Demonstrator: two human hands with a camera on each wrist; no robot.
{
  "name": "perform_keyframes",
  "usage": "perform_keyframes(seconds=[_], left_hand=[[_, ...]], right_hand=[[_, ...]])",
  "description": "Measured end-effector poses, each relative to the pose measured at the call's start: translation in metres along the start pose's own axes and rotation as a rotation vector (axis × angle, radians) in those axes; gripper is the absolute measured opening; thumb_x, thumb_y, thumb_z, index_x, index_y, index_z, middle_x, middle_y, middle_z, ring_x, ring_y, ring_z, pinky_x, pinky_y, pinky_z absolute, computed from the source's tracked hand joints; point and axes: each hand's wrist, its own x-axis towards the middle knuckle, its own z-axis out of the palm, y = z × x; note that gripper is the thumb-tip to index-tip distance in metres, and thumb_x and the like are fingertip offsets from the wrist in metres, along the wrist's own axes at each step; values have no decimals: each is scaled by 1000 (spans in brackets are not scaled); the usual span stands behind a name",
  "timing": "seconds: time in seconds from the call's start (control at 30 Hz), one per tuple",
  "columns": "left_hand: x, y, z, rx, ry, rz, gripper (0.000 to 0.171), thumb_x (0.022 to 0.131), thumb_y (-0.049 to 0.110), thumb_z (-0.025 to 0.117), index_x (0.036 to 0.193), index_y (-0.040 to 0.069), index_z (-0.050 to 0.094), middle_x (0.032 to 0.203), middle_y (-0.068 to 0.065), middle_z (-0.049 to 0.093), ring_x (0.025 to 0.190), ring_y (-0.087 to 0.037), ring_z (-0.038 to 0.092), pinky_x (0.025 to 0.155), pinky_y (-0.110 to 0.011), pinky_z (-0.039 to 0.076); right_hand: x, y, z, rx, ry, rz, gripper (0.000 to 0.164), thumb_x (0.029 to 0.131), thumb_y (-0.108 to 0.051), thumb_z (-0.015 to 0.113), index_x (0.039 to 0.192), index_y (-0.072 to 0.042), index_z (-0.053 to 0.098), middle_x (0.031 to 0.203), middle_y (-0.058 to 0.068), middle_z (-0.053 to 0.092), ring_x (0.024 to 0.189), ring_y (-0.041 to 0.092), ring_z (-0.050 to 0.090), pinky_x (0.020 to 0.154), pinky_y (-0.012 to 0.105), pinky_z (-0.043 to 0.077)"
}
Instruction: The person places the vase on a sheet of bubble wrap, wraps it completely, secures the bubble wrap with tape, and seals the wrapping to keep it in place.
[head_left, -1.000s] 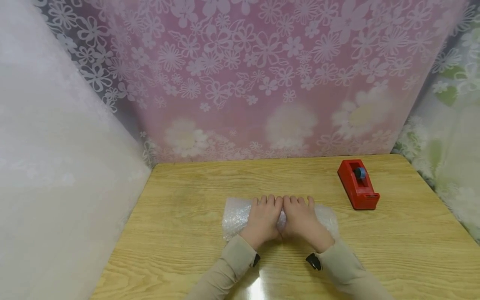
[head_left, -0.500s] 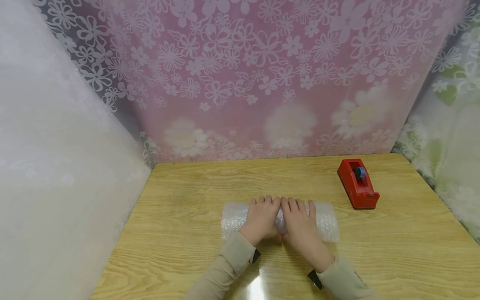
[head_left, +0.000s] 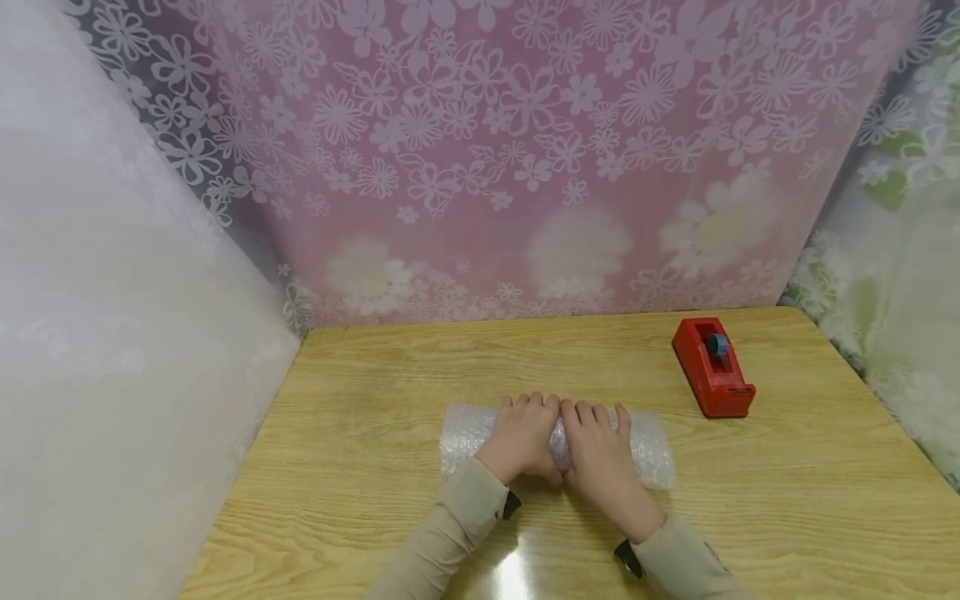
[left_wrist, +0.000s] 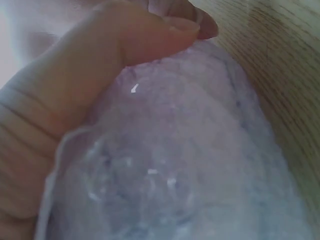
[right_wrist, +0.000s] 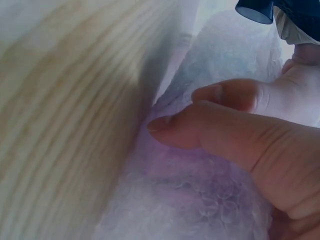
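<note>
A roll of clear bubble wrap (head_left: 651, 450) lies crosswise on the table, with something pinkish-purple showing through its middle. My left hand (head_left: 519, 440) grips the roll just left of its middle, fingers over the far side and thumb on the near side. Right beside it, my right hand (head_left: 600, 454) holds the roll the same way. In the left wrist view the left thumb (left_wrist: 150, 37) presses along the bubble wrap (left_wrist: 195, 150), and a loose film edge shows near the hand. Both thumbs meet over the wrap in the right wrist view, the right thumb (right_wrist: 215, 131) nearer the camera.
A red tape dispenser (head_left: 712, 367) with a small blue roll stands at the back right of the wooden table (head_left: 360, 483). Floral curtains (head_left: 480, 167) hang behind the table and along both sides.
The roll has turned slightly toward the person, its right end now nearer. My right wrist has dropped lower and its fingers lie straighter over the roll. The left hand has barely shifted.
</note>
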Motion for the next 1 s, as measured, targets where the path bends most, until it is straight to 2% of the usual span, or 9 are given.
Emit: perform_keyframes(seconds=[0.23,0.53,0.8,1.0], left_hand=[[-2,-3,-2,-41,-24,25,91,52,59,90,124,17,55,111,-1,63,101,-22,60,89,-45,46],[-1,-7,-2,-111,-71,28,99,57,59,88,137,18,48,125,-1,60,113,-25,58,97,-47,44],[-5,-6,3,-91,12,44,105,54,62,88,139,17,46,136,-2,52,119,-26,54,97,-51,44],[-7,-8,5,-102,62,59,101,52,59,89,135,18,51,129,2,57,115,-23,57,95,-52,45]], right_hand=[[4,0,-5,7,-70,3,87,50,-31,97,122,-2,57,113,17,62,104,40,57,97,71,28],[13,1,-14,3,-213,9,95,53,-40,96,129,0,54,116,18,61,108,41,57,97,71,28],[18,1,-18,11,-286,17,93,53,-38,96,128,-1,54,115,17,59,108,40,56,97,72,28],[21,1,-22,15,-325,32,96,53,-38,96,129,0,53,118,18,60,109,41,56,97,71,28]])
